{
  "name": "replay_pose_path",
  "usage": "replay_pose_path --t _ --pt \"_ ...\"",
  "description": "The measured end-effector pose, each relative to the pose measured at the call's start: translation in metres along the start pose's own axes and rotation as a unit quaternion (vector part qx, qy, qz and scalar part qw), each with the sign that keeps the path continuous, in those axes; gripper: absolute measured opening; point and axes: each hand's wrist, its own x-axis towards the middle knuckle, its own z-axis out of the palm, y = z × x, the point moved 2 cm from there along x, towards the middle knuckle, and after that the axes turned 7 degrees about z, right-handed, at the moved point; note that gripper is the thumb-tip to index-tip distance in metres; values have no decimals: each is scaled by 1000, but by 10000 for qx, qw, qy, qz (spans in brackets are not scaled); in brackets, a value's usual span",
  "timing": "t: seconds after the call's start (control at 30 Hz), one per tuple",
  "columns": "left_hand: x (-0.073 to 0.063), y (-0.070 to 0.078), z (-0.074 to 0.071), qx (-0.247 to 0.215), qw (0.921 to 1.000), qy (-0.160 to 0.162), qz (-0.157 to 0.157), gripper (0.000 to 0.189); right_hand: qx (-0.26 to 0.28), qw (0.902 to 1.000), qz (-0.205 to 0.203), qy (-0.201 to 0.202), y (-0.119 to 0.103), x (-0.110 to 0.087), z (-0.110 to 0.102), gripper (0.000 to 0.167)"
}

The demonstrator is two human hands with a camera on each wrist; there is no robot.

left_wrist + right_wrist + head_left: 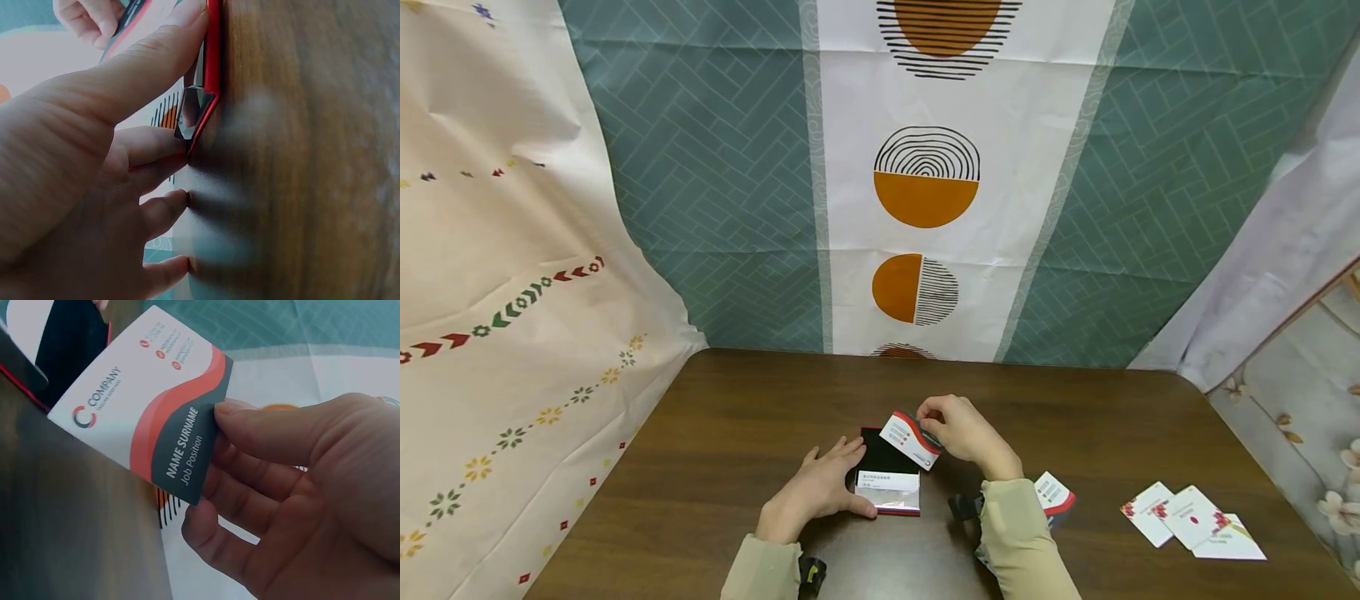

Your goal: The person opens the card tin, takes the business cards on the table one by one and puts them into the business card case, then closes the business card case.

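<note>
My right hand [962, 431] pinches a white, red and dark grey business card [140, 394] by its dark edge, thumb on the printed face. Tilted, the card hangs over an open card holder [880, 457], black inside with red edges. White cards [887, 481] sit in the clear pocket of its near half. With fingers spread, my left hand [823, 486] steadies the holder's left side. Its thumb [156, 62] lies along the near edge, while the other fingertips touch the table.
Beside my right sleeve lies another red-and-white business card [1051, 492], partly hidden by the arm. Farther right on the brown table [760, 400] are three overlapping white cards [1191, 517] with red flower prints. A patterned curtain [737, 208] hangs behind the table.
</note>
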Motion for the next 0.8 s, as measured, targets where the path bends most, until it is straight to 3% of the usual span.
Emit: replay_pose_path --t 0.23,0.53,0.8 --pt "-1 1 0 -41 10000 30 -3 97 -9 9997 -204 -127 -9 3 12 9" --pt "-1 -1 0 -58 10000 46 46 95 -428 9976 -419 -339 -15 3 22 13" --pt "0 -1 0 -113 9999 4 -5 95 -586 9942 -345 -827 -23 2 30 12"
